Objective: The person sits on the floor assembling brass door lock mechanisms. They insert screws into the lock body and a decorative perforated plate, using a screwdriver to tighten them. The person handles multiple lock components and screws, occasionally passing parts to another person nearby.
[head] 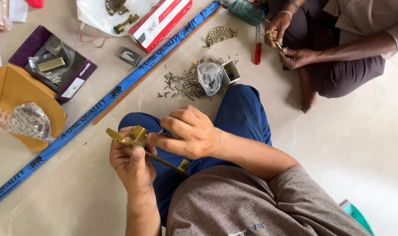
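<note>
- The left hand (131, 162) is closed around the middle of a brass door handle (140, 140), palm up, thumb laid across its top.
- The right hand (188, 132) pinches a small screw (161, 130) between thumb and forefinger, its tip set against the raised block of the brass door handle.
- The brass door handle is a long flat bar; its long axis runs diagonally from upper left to lower right, one end jutting past the left hand's fingers, the other ending in a small lug near the person's shirt.
- It is held above the person's lap, over blue trousers (242, 111), clear of the floor.
- The surface is a pale tiled floor (360, 140), on which the person sits.
- Just beyond the knees lies a pile of loose screws (181, 81), with a clear plastic bag (210, 78) and a small open box (231, 71) beside it.
- A long blue-wrapped strip (98, 105) crosses the floor diagonally, left of the pile.
- Farther left sit a dark open box of fittings (54, 61) and an orange carton (15, 94) holding a bagged part.
- At the upper right a second person sits, both hands (286, 43) busy with a small tool; a red-handled screwdriver (258, 48) and a green power drill (245, 11) lie near them.
</note>
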